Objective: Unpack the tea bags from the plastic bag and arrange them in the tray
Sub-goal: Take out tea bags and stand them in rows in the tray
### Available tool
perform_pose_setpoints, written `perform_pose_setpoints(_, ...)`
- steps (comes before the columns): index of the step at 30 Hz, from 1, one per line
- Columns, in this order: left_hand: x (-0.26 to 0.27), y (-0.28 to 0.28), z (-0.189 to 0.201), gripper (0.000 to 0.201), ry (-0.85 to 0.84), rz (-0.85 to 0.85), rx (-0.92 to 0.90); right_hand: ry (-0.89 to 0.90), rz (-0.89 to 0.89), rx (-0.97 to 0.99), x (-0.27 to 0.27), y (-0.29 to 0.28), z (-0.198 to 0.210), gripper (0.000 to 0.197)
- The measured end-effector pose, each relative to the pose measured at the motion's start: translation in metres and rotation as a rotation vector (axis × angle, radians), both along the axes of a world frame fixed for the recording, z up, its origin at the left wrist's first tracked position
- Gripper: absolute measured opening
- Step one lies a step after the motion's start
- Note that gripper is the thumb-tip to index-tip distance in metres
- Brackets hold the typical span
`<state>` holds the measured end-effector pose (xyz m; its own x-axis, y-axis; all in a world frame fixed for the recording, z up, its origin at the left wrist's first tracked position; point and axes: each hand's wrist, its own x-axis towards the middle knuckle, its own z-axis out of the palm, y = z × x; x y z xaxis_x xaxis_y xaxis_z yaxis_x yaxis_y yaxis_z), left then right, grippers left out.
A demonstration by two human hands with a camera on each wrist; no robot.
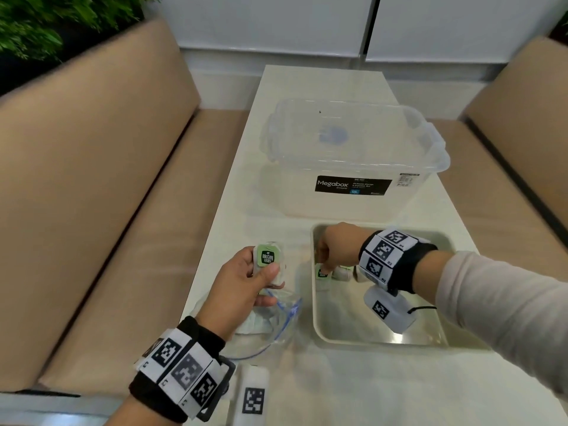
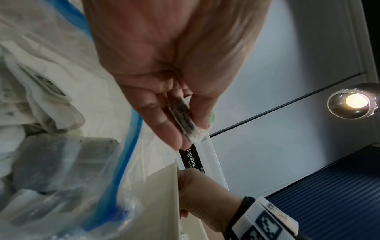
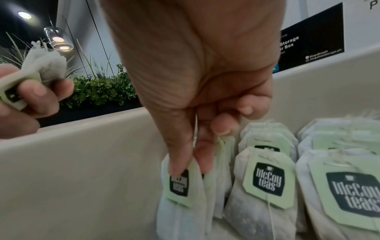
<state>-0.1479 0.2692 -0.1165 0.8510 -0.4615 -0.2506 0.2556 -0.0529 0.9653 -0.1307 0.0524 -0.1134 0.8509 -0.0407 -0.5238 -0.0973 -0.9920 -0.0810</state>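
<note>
tea bag (image 3: 180,191) pinched by its green tag in the right hand's grip (image 3: 197,113), standing on edge at the tray (image 3: 82,162) wall, just beside two leaning rows (image 3: 265,177). risk: released upright, it may topple against the rows and skew them. left hand's grip (image 1: 242,281) pinches further tea bags (image 1: 268,262) above the plastic bag (image 1: 276,315) on the bench (image 1: 322,84); a loose pinch could shed one outside the tray.

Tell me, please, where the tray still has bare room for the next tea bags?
The tray floor is bare from the near rim up to the tea bags. It is crowded along the far left, where the right hand works.
</note>
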Motion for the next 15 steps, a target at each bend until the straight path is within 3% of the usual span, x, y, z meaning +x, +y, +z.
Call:
perform_pose_setpoints(5, -0.001, -0.001, 0.001, 0.013, -0.005, 0.000, 0.008, -0.091, -0.025, 0.045, -0.009, -0.009, 0.014, 0.018)
perform_pose_setpoints(7, -0.001, -0.001, 0.002, 0.013, -0.005, 0.003, 0.008, 0.015, 0.017, 0.074, -0.016, -0.011, 0.018, 0.009)
perform_pose_setpoints(11, -0.002, -0.002, 0.004, 0.015, -0.009, -0.003, 0.015, 0.354, 0.146, 0.107, -0.026, -0.005, 0.010, 0.035)
perform_pose_setpoints(15, -0.002, -0.003, 0.004, 0.015, 0.006, -0.008, 0.027, 0.439, 0.248, 0.024, -0.020, 0.005, -0.007, 0.049)
